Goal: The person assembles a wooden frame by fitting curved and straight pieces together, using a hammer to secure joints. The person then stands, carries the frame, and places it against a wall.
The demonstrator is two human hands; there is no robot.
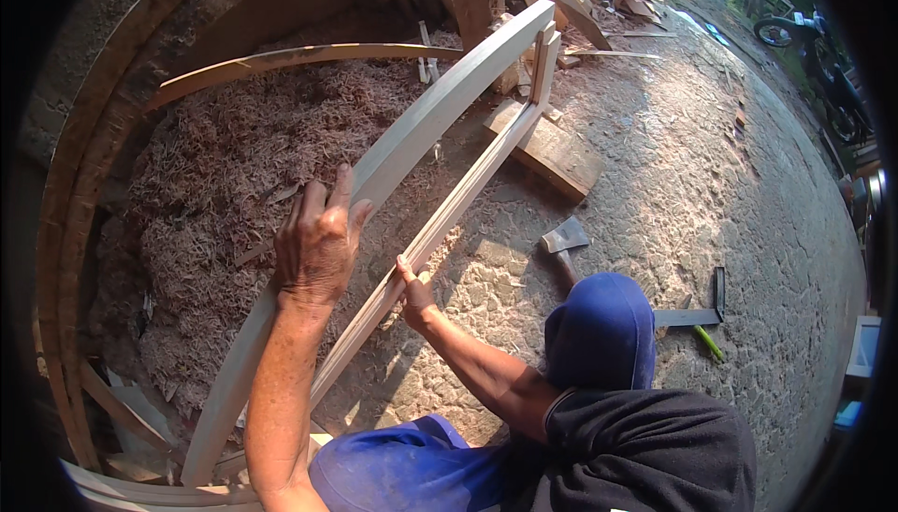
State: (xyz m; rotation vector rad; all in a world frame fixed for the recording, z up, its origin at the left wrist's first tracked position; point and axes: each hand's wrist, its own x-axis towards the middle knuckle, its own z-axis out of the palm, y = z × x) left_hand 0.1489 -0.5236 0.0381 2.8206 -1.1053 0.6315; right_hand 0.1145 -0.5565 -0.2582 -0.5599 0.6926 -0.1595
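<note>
A long pale wooden frame runs from the lower left to the upper middle. One long side is a smooth, wide board (449,105); the other is a narrow grooved rail (477,175). A short upright piece (543,65) joins them at the far end. My left hand (320,236) lies over the wide board, its thumb on the near edge and its fingers over the far edge. My right hand (416,295) is closed around the grooved rail, thumb on top. The frame's far end rests on a thick wood block (552,152) on the ground.
A hatchet (565,235) lies right of the frame, near my knee. Beyond it are a carpenter's square (687,317) and a green stick-like tool (708,344). Wood shavings (243,157) heap up on the left, beside curved timbers (70,194). A motorcycle (823,68) stands far right.
</note>
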